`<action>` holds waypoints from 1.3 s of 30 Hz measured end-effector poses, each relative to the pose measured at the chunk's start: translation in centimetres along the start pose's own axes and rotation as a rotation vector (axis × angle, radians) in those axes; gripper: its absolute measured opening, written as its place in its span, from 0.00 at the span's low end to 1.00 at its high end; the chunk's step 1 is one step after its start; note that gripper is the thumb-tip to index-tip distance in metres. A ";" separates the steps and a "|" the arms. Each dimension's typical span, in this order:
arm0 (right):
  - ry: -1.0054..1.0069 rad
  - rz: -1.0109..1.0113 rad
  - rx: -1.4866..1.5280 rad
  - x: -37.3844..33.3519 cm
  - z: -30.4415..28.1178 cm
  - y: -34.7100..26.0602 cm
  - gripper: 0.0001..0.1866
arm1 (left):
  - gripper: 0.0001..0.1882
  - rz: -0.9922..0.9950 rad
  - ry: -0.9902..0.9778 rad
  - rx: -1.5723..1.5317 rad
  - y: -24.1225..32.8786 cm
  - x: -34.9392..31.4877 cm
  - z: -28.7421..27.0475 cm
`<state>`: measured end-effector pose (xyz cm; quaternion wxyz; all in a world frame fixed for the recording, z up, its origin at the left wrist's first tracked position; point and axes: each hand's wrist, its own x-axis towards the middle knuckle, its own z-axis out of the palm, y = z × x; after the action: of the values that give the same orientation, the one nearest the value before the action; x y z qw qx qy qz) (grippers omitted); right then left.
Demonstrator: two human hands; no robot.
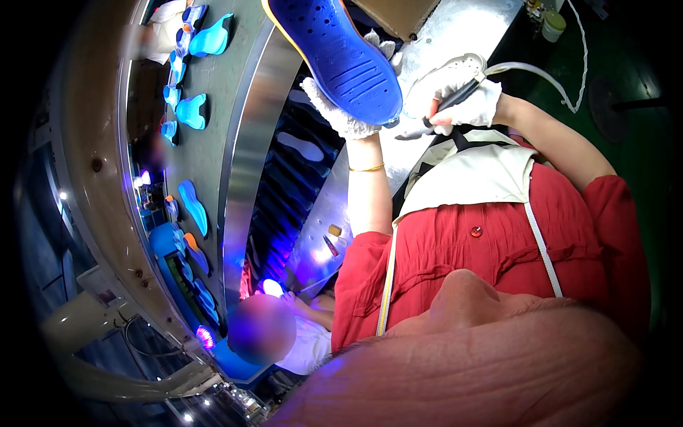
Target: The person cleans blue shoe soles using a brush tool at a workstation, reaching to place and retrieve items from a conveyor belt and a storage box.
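Observation:
My left hand (pixel 340 114), in a white knitted glove, grips a blue shoe sole (pixel 352 78) from behind and below. The sole has rows of small holes, raised ribs and a thin orange edge. To its right, my gloved right hand (pixel 469 105) is closed round a black pen-shaped tool (pixel 461 94). A pale hose (pixel 530 70) runs from the tool's back end off to the right. The tool's tip points down and left, near the sole's lower end. Beyond the right hand lies a pale, rounded, dotted thing (pixel 466 64), washed out by glare.
Left of me a green conveyor belt (pixel 235 85) with a metal rim carries several light-blue soles (pixel 192 112). A metal worktable (pixel 469 25) and a cardboard box (pixel 398 14) stand ahead. A co-worker's white sleeve (pixel 306 345) shows at lower left. A lidded jar (pixel 553 26) stands far right.

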<state>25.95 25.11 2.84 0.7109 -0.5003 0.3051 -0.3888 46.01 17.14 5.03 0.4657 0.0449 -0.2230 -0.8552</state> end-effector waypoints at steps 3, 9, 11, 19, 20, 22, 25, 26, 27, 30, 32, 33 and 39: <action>-0.001 -0.013 -0.051 -0.4 -0.4 -1.4 0.08 | 0.45 -0.004 0.085 0.109 0.5 0.1 0.3; 0.022 -0.699 -0.609 2.1 -0.4 -2.5 0.10 | 0.32 0.033 0.238 0.288 1.4 0.6 0.9; -0.022 -0.627 -0.571 2.7 -0.4 -2.2 0.11 | 0.32 -0.042 0.351 0.437 1.8 1.0 0.9; -0.101 -0.196 -0.614 4.1 -1.2 -3.6 0.06 | 0.23 -0.368 0.537 0.672 1.7 2.3 0.5; -0.102 -0.022 -0.618 4.2 -1.7 -3.9 0.06 | 0.23 -0.415 0.536 0.701 1.6 2.2 0.6; -0.100 0.101 -0.639 3.9 -2.6 -4.3 0.08 | 0.26 -0.498 0.525 0.740 1.3 2.3 0.7; -0.045 -0.094 -0.639 4.0 -3.0 -3.7 0.08 | 0.28 -0.542 0.462 0.697 1.0 2.5 0.6; -0.029 -0.110 -0.750 4.1 -2.9 -3.4 0.11 | 0.28 -0.557 0.488 0.704 0.9 2.7 0.6; -0.051 -0.075 -0.694 4.0 -3.0 -3.2 0.10 | 0.28 -0.571 0.483 0.713 0.9 2.7 0.5; -0.049 0.019 -0.643 3.7 -3.4 -3.1 0.11 | 0.27 -0.613 0.484 0.790 1.0 2.9 0.4; -0.040 0.139 -0.646 3.3 -4.3 -3.5 0.12 | 0.26 -0.633 0.556 0.847 1.0 2.9 0.3; -0.034 0.147 -0.679 2.9 -4.8 -3.8 0.13 | 0.26 -0.635 0.514 0.855 1.0 2.9 0.2; 0.047 0.057 -0.636 3.0 -5.4 -4.2 0.12 | 0.27 -0.652 0.435 0.745 1.1 3.3 0.0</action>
<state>22.02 19.18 5.06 0.5223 -0.6795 0.4416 -0.2654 44.96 13.92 5.90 0.1641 0.4497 -0.3842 -0.7895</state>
